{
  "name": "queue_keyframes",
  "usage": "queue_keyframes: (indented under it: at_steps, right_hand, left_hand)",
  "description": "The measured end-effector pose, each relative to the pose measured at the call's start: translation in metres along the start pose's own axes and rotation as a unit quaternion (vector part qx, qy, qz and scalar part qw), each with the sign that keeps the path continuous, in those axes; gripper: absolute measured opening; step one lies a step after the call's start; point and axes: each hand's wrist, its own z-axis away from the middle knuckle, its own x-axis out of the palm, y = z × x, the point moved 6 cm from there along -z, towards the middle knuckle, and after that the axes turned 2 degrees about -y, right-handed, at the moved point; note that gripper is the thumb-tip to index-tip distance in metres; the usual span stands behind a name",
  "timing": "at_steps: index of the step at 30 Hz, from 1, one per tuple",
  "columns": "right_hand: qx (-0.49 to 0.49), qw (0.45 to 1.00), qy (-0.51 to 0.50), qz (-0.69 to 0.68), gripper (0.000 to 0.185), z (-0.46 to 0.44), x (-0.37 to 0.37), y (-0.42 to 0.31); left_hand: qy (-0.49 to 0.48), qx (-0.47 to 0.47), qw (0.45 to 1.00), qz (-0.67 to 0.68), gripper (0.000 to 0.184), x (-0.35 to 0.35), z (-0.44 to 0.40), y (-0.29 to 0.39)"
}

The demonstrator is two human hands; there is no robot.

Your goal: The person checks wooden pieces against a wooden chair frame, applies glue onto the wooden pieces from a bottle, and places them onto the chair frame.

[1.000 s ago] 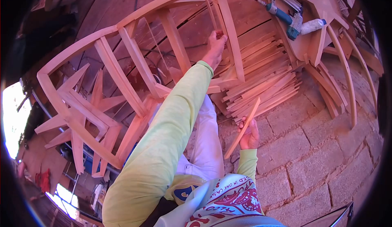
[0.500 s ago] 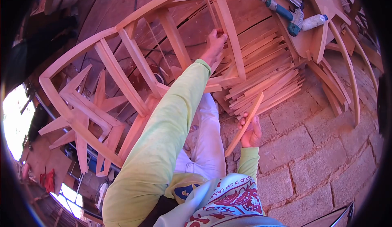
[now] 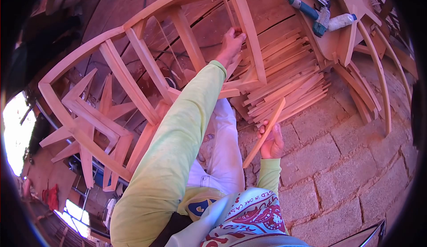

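My left hand (image 3: 231, 44) reaches inside a curved wooden frame (image 3: 84, 47), its fingers closed near the frame's right end rail (image 3: 249, 29). A thin wooden strip (image 3: 228, 10) runs down to these fingertips; what they pinch is too small to tell. Lower right, my right hand (image 3: 271, 144) has its fingers closed around a short, narrow wooden slat (image 3: 265, 132), tilted with its upper end to the right. Just above that hand lies a pile of similar slats (image 3: 291, 93).
A teal nail gun (image 3: 320, 20) and a plastic bottle (image 3: 341, 22) rest on wooden parts at upper right. Curved wooden legs (image 3: 381, 69) stand out beside them. Star-shaped wooden pieces (image 3: 93, 118) lie at left. Paving blocks (image 3: 342, 171) cover the ground at lower right.
My left hand has shifted slightly left and up along the end rail. The slat in my right hand has moved slightly up, still gripped.
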Motion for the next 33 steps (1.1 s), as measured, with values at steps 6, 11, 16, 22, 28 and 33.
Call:
queue_keyframes:
  at_steps: [6,11,16,22,28,33]
  right_hand:
    - [-0.005,1.000,-0.005,0.001,0.019,0.001,0.001,-0.004]
    - [-0.004,1.000,-0.004,0.003,0.020,0.000,-0.001,-0.006]
    - [-0.007,1.000,-0.008,0.002,0.019,0.000,-0.001,-0.006]
    - [-0.005,1.000,-0.017,-0.012,0.020,0.000,-0.002,-0.006]
    - [-0.010,1.000,-0.025,0.005,0.022,-0.001,0.003,-0.009]
    - [-0.022,0.999,-0.027,0.002,0.016,0.000,0.004,-0.014]
  left_hand:
    - [-0.001,-0.010,1.000,0.010,0.025,0.001,0.003,-0.003]
    - [-0.002,-0.003,1.000,-0.007,0.025,0.001,0.002,0.001]
    - [0.001,0.002,1.000,0.008,0.027,0.001,0.002,0.001]
    - [-0.003,0.009,1.000,-0.009,0.028,-0.004,-0.011,-0.013]
    - [0.007,0.000,1.000,-0.022,0.028,-0.001,-0.004,-0.006]
    - [0.057,0.076,0.990,-0.105,0.025,0.001,0.006,-0.002]
